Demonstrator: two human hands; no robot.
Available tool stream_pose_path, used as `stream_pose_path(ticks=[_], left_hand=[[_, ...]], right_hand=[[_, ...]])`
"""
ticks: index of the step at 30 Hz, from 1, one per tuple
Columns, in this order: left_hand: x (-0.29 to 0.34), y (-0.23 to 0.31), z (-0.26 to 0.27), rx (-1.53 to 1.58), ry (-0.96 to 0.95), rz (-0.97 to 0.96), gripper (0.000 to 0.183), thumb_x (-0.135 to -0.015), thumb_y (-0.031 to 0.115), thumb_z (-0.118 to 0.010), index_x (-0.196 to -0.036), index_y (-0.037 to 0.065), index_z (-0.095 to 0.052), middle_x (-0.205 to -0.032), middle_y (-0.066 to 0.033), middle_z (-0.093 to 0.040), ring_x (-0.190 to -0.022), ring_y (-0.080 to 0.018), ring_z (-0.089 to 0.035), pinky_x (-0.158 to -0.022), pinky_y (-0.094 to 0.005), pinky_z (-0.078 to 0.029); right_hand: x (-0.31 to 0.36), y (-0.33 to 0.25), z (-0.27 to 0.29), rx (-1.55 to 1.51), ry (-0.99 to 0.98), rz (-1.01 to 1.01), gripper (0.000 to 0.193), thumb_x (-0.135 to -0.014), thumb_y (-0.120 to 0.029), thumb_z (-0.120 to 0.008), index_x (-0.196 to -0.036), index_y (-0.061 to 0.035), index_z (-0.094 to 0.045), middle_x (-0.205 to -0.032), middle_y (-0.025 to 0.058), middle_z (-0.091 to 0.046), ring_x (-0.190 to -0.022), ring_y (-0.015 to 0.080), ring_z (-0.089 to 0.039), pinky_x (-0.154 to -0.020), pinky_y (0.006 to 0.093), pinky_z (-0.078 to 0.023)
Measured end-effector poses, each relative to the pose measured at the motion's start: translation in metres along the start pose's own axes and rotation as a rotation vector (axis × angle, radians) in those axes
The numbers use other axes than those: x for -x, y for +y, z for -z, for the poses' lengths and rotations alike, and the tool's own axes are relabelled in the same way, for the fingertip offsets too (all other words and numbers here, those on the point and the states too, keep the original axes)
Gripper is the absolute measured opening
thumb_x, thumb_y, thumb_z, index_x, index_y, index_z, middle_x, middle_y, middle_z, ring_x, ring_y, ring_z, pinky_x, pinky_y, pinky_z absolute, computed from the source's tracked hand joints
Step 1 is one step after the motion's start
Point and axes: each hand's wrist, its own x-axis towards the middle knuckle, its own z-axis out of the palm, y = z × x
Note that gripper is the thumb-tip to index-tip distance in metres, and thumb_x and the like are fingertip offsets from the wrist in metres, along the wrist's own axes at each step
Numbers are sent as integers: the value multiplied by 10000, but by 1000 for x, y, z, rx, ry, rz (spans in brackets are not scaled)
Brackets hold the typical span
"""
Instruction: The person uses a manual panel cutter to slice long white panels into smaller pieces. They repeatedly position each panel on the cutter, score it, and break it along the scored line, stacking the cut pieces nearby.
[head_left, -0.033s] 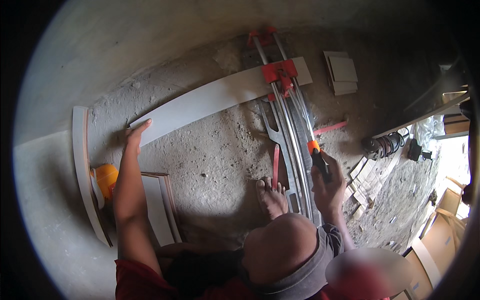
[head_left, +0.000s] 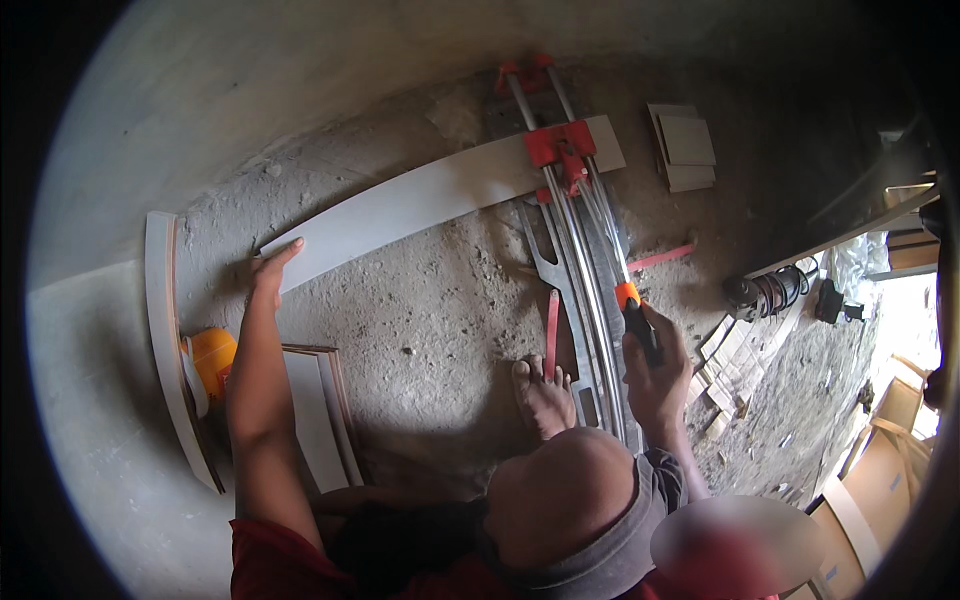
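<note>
A long white tile strip (head_left: 400,207) slants across the ground, its far right end passing beneath the rails of a manual tile cutter (head_left: 585,290). My left hand (head_left: 274,270) grips the strip's left end, the thumb on top and the other fingers mostly hidden. My right hand (head_left: 660,365) is closed round the cutter's black handle (head_left: 643,333), which has an orange collar. A lever runs from that handle up to the red carriage (head_left: 560,145), which sits over the tile. One bare foot (head_left: 547,400) rests beside the cutter's base, by a red arm (head_left: 551,330).
Cut tile pieces (head_left: 687,145) are stacked right of the cutter. A corded power tool (head_left: 770,290) and broken tile scraps (head_left: 735,365) lie farther right. Tile strips (head_left: 165,330) lean by the left wall, near a yellow container (head_left: 212,360). More tiles (head_left: 325,410) lie beside my left arm.
</note>
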Motion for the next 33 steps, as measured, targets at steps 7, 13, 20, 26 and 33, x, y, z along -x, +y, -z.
stream_pose_path(ticks=[7, 13, 20, 26, 33], left_hand=[[-2, -2, -2, -65, 93, 3, 985, -554, 389, -895, -1279, -69, -411, -1197, -201, -558, -1074, -296, -570, -933, -409, -457], [6, 10, -6, -55, 63, 20, 974, -543, 417, -893, -1268, -34, -424, -1216, -195, -546, -1116, -299, -544, -951, -420, -443], [11, 11, -9, -34, 112, 18, 906, -563, 391, -890, -1244, -20, -454, -1198, -187, -559, -1106, -277, -550, -950, -416, -441], [1, 8, -6, -103, 164, 14, 948, -551, 398, -896, -1258, -29, -431, -1186, -197, -564, -1089, -299, -560, -972, -420, -427], [1, 5, -4, -65, 82, 22, 1060, -549, 404, -895, -1329, -29, -323, -1267, -215, -503, -1167, -312, -516, -1004, -429, -403]], right_hand=[[-3, -9, -5, 302, 38, 187, 385, -835, -111, -631, -1217, -88, -593, -977, 156, -645, -837, 277, -651, -763, 354, -507], [-8, -2, -8, 245, 20, 166, 343, -833, -74, -628, -1176, -64, -615, -1025, 174, -643, -915, 290, -657, -795, 358, -504], [-10, 2, -7, 214, 35, 231, 358, -833, -57, -627, -1190, -89, -608, -985, 169, -637, -857, 305, -665, -730, 356, -522], [-9, -1, -2, 191, -9, 218, 367, -845, -61, -613, -1211, -65, -594, -1003, 184, -638, -874, 309, -659, -747, 356, -517], [-10, 3, -3, 238, 6, 253, 367, -839, -54, -611, -1206, -56, -603, -975, 185, -640, -844, 300, -662, -713, 345, -518]])
